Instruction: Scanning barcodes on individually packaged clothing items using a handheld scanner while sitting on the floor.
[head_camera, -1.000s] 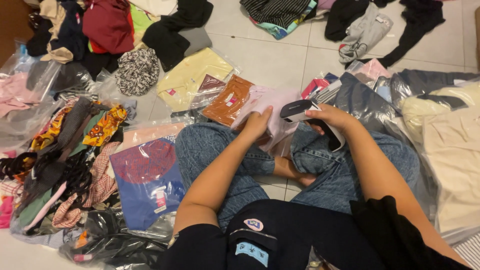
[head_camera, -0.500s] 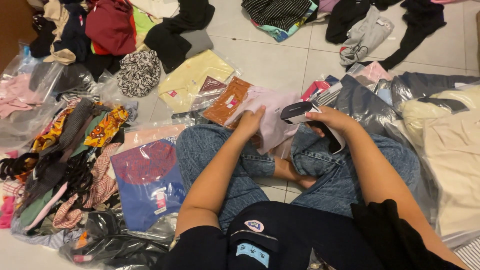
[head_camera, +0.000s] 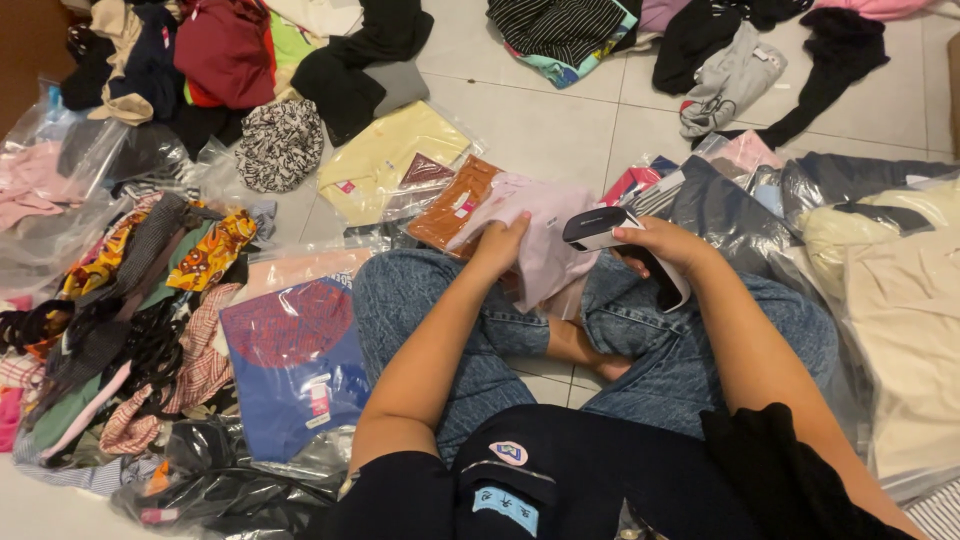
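A: The pale lilac garment (head_camera: 545, 235) lies folded in a clear bag across the person's knees, near the middle of the scene, its surface smooth and its near edge drooping between the legs.

B: Who holds it?

A: The left hand (head_camera: 500, 245) is closed on its left edge, fingers curled over the fabric. The right hand (head_camera: 665, 243) grips a black and white handheld scanner (head_camera: 598, 228), which hovers at the garment's right edge.

B: What lies around it?

A: An orange bagged garment (head_camera: 450, 208) sits just left of it, partly tucked beneath. Farther off is a yellow bagged garment (head_camera: 385, 165). To the near left, a blue shirt with a red print (head_camera: 295, 355) lies bagged beside the left knee. To the right, dark bagged clothes (head_camera: 725, 215) and cream bagged clothes (head_camera: 900, 300) crowd the leg.

B: Anything blocking?

A: Only the scanner and both hands cover its edges.
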